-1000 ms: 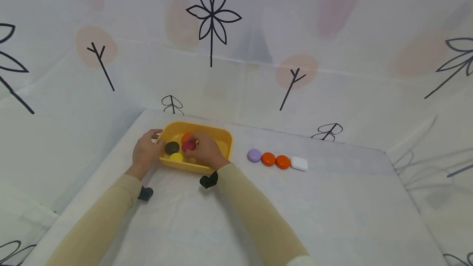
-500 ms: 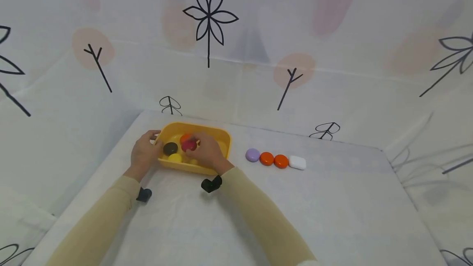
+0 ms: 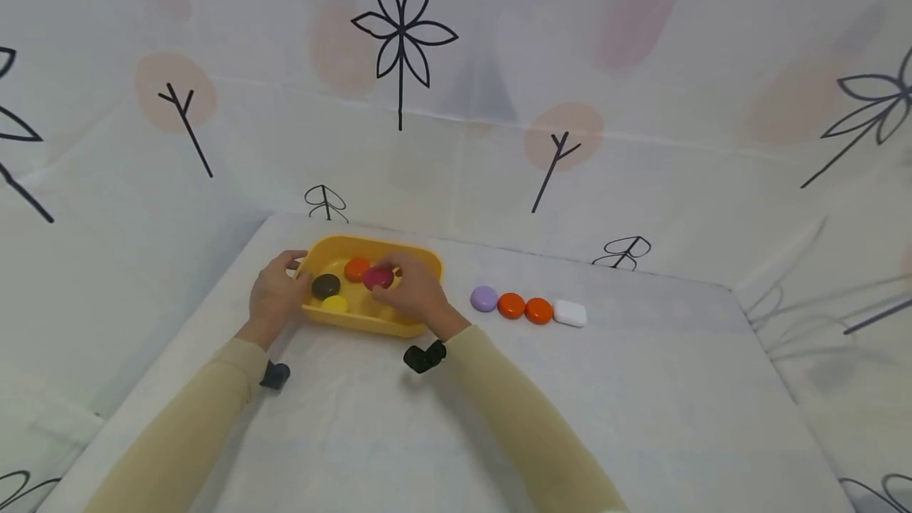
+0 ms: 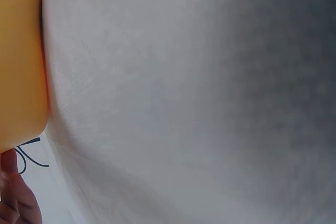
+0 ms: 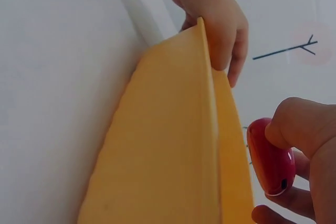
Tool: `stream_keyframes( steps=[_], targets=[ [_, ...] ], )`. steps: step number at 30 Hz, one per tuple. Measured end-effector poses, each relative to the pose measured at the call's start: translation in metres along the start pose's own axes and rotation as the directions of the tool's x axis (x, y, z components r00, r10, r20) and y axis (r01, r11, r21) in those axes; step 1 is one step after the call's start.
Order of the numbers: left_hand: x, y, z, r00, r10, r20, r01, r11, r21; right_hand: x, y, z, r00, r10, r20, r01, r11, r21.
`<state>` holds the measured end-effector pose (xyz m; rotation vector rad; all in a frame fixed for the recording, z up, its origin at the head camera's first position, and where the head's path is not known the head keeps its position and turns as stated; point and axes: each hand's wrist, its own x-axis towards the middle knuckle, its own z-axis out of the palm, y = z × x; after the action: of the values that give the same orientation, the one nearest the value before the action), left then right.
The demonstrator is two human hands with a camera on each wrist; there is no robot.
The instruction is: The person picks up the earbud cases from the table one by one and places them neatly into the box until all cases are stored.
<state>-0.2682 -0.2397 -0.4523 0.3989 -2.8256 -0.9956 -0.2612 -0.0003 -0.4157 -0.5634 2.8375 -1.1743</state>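
A yellow plastic tray (image 3: 363, 324) sits at the back left of the table. My left hand (image 3: 274, 295) grips its left end, thumb over the rim and fingers outside, as the right wrist view also shows. Over the tray, my right hand (image 3: 420, 291) pinches a glossy crimson rounded piece (image 5: 270, 156) between thumb and fingers; in the right wrist view it is up at rim height. Inside the tray lie an orange piece (image 3: 357, 269), a dark piece (image 3: 325, 286) and a yellow piece (image 3: 334, 305). The right forearm and hand cover part of the tray's right side.
Right of the tray, a row on the white cloth holds a lilac disc (image 3: 484, 298), two orange-red discs (image 3: 511, 305) and a white rounded block (image 3: 570, 313). A patterned cloth wall (image 3: 456, 172) rises behind the table.
My right hand has lifted the crimson piece and drawn it to the right, away from the orange piece, which now shows more fully. My left hand stays at the tray's end.
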Motion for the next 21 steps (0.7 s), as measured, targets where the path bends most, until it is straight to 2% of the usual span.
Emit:
stream_keyframes(
  steps=[6,21],
  targets=[
    [-0.001,-0.001,0.001,1.0,0.011,-0.004,-0.011,1.0,0.004,-0.005,0.002,-0.012,0.998,-0.055,-0.042,0.052,0.997,-0.051],
    [-0.006,0.005,-0.003,1.0,0.003,0.002,-0.003,1.0,-0.013,-0.019,0.009,-0.034,0.997,-0.048,-0.064,0.045,0.998,-0.041]
  ],
)
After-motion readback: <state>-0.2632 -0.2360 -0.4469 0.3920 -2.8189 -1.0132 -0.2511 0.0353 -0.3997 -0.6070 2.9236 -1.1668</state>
